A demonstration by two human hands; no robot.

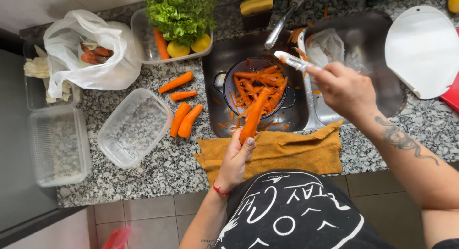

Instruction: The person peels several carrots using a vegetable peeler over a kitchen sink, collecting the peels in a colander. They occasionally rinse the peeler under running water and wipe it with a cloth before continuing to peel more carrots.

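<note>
Granite counter (158,182) holds a steel sink (224,62) above tiled floor (143,215).

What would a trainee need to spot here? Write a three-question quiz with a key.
1. True or false: the left hand holds a long orange carrot over the steel sink.
2. What does the right hand hold? A) white peeler B) knife C) sponge
3. How many peeled orange carrots lie on the speckled granite counter?

Key: 1 true; 2 A, the white peeler; 3 four.
</note>
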